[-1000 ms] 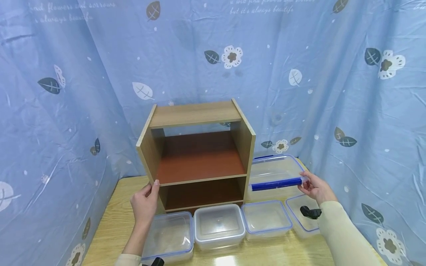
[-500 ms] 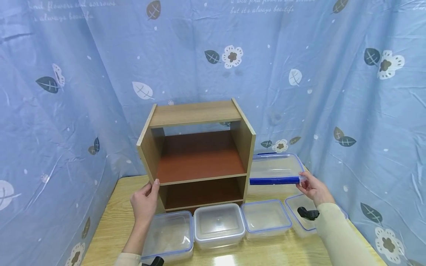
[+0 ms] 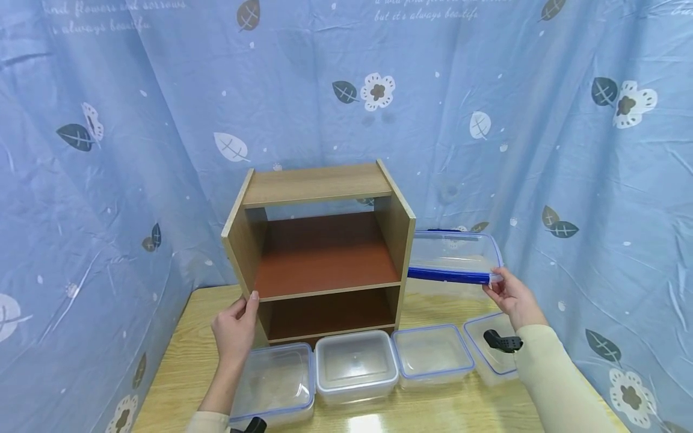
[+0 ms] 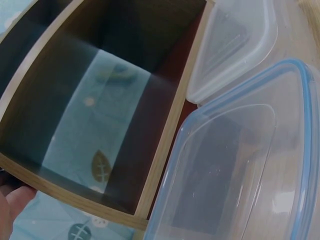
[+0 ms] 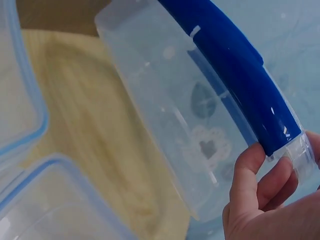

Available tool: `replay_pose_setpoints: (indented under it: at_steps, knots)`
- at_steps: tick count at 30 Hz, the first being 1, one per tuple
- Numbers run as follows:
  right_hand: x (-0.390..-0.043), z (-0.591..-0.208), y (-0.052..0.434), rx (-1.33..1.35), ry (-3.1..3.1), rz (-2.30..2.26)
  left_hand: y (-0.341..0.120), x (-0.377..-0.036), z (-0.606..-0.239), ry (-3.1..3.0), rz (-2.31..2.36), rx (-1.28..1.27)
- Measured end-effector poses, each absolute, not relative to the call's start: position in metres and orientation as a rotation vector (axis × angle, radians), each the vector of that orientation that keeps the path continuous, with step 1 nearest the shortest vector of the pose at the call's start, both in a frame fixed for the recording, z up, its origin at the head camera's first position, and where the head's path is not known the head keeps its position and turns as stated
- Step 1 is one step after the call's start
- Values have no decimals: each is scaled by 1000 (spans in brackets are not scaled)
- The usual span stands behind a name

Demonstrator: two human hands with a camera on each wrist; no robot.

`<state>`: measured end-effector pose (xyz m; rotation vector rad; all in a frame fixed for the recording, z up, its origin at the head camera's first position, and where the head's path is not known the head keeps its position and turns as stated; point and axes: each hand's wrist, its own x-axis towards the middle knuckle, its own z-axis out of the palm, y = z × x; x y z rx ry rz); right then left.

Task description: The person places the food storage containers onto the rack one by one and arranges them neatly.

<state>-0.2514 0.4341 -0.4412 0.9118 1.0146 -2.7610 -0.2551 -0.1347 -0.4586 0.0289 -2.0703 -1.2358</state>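
Note:
My left hand [image 3: 236, 328] grips the front edge of the left side panel of a small two-tier wooden shelf [image 3: 319, 183], thumb at the edge. In the left wrist view only part of that hand [image 4: 11, 207] shows, by the panel. To the right of the shelf, my right hand [image 3: 514, 297] pinches the corner of a clear plastic food container [image 3: 455, 287] with dark blue locking flaps. The container is lifted off the table, tilted, and partly hidden behind the shelf's right panel. In the right wrist view, fingers and thumb hold the container's corner beside its blue flap [image 5: 240, 75].
Several clear lidded containers stand in a row before the shelf: two blue-rimmed ones [image 3: 276, 379] [image 3: 433, 352], a white-rimmed one [image 3: 357, 364], and another under my right forearm [image 3: 489, 343]. A blue floral curtain [image 3: 303, 108] surrounds the wooden table [image 3: 184, 343].
My right hand has raised the blue-flapped container, and its front flap now slopes down to the right. My left hand stays in place on the shelf.

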Motion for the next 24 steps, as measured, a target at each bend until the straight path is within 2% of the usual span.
replay_pose_setpoints:
  at_steps: [10, 24]
  knots:
    - [-249, -402, 427, 830, 1056, -2807, -135, -253, -458, -2076, -1241, 53]
    - [-249, -376, 413, 834, 913, -2902, -136, -254, -457, -2097, -1225, 37]
